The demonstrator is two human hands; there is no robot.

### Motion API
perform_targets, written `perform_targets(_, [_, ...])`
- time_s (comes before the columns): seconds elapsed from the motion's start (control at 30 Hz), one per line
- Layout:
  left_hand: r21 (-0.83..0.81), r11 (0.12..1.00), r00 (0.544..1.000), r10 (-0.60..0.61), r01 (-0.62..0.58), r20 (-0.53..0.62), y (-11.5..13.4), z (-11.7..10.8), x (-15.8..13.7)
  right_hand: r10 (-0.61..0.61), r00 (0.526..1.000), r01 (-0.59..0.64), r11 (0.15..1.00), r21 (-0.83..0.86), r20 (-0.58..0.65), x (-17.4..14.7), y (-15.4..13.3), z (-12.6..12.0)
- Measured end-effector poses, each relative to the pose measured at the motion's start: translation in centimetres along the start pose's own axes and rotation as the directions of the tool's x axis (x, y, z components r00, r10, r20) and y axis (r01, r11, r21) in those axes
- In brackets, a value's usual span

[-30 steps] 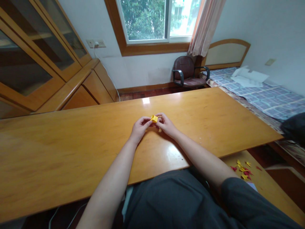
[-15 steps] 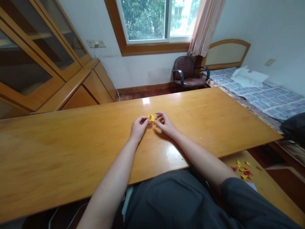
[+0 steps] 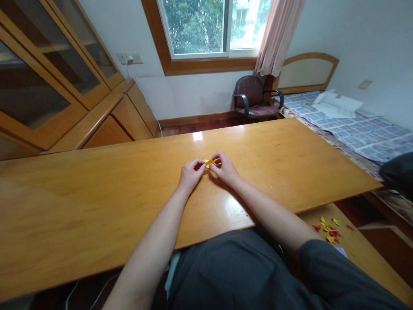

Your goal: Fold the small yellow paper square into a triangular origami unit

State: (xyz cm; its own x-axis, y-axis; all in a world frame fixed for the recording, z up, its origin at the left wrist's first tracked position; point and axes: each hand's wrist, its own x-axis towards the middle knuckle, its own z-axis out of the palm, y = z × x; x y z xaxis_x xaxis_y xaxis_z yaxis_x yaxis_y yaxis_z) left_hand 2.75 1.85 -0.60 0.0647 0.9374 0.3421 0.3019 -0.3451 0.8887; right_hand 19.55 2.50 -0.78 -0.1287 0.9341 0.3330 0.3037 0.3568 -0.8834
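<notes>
Between my two hands is a small piece of folded yellow paper, just above the wooden table. My left hand pinches its left side between thumb and fingers. The thumb and fingers of my right hand close on its right side. Fingertips cover part of the paper, so its exact folded shape is hard to make out.
On a lower wooden surface at the right lie several small red and yellow folded paper pieces. Beyond the table stand a brown armchair and a bed. A glass-doored cabinet lines the left wall.
My right hand has closed from apart onto the folded yellow paper. My left hand has shifted slightly right with the paper, which is now turned and looks flatter.
</notes>
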Motion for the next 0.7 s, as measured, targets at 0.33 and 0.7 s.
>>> perform_targets(0.33, [-0.032,0.999,1.0,-0.007,0.007,0.017,-0.62,0.03,0.01,0.027,1.0,-0.027,1.0,0.002,-0.012,0.44,0.55,-0.26])
perform_targets(0.7, [0.079,0.971,0.973,0.219,-0.224,0.07,0.19,-0.13,-0.08,0.052,0.999,-0.051,0.991,0.121,-0.007,0.17,0.0,-0.24])
